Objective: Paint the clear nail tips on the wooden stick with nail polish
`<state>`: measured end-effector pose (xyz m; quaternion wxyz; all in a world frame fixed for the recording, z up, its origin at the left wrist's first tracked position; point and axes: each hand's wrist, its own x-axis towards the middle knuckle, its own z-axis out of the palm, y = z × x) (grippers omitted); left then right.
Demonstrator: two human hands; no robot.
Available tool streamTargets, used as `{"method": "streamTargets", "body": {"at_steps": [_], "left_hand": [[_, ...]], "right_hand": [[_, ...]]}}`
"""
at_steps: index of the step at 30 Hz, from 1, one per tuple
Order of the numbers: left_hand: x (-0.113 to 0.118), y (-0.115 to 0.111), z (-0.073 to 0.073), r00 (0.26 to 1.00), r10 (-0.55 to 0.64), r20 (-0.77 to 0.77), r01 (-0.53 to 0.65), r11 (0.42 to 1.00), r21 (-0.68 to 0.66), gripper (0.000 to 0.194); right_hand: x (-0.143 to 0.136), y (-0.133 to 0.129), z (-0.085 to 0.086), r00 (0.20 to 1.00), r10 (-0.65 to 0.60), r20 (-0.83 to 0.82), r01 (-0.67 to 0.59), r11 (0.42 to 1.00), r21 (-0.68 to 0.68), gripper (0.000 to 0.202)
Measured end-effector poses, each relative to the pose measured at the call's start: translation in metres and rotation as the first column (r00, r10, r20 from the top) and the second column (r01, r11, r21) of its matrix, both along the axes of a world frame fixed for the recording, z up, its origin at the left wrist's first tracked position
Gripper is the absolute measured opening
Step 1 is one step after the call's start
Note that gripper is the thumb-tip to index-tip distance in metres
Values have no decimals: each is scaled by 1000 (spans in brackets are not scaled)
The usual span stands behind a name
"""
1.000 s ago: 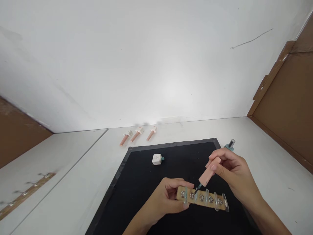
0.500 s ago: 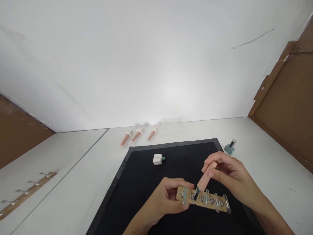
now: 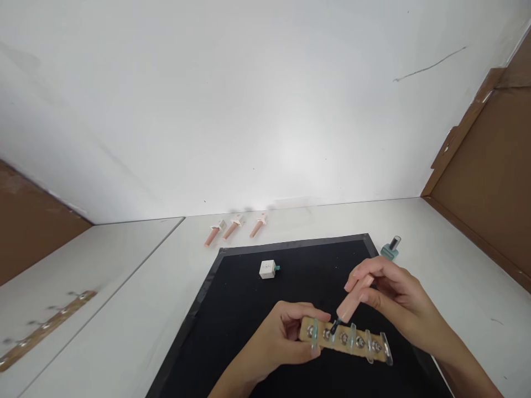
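Observation:
My left hand [image 3: 286, 334] grips the left end of a tan strip [image 3: 347, 347] between thumb and fingers, above the black mat. Several clear nail tips [image 3: 352, 336] stand across the strip, with round metallic pieces between them. Closed around a pink-capped nail polish brush [image 3: 353, 301], my right hand [image 3: 390, 293] holds it tilted, its dark bristle end down at a nail tip near the left part of the strip. A white polish bottle [image 3: 267, 269] with a green neck lies uncapped on the mat, beyond my left hand.
Pink-capped white bottles [image 3: 234, 225] lie behind the black mat [image 3: 244, 287]. A teal bottle [image 3: 390, 250] with a dark cap is at its right. Another strip with holders [image 3: 52, 326] lies far left. A white wall and brown side panels [image 3: 485, 166] enclose the table.
The brush has tilted and risen slightly to the right with my right hand, its tip still at the same nail tip. My left hand and the strip have barely shifted.

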<state>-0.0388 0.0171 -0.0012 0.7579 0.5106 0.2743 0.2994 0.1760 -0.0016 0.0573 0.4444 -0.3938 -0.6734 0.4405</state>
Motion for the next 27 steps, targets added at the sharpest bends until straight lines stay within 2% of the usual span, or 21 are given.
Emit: {"method": "streamTargets", "body": {"at_steps": [4,9,16,21,27], "left_hand": [[0,-1,0,1000,-8,1,8,1000,13,26],[2,0,2,1000,-7,-21,7,1000,17,28],[1,2,-1,1000,-13,-20,14,999,31,27],[1,2,-2,1000,-15,2,15,999,39,27],[1,2,-2,1000,-10,12,10,999,50,27]], "right_hand": [[1,-1,-2,997,-74,-23,74,997,23,13],[-1,-2,3,996,79,39,-81,996,42,12],[1,1,4,999,11,47,-16,995,101,13],[0,0,2,996,77,50,-81,994,73,14],[-1,2,2,999,-7,-36,11,996,94,12]]}}
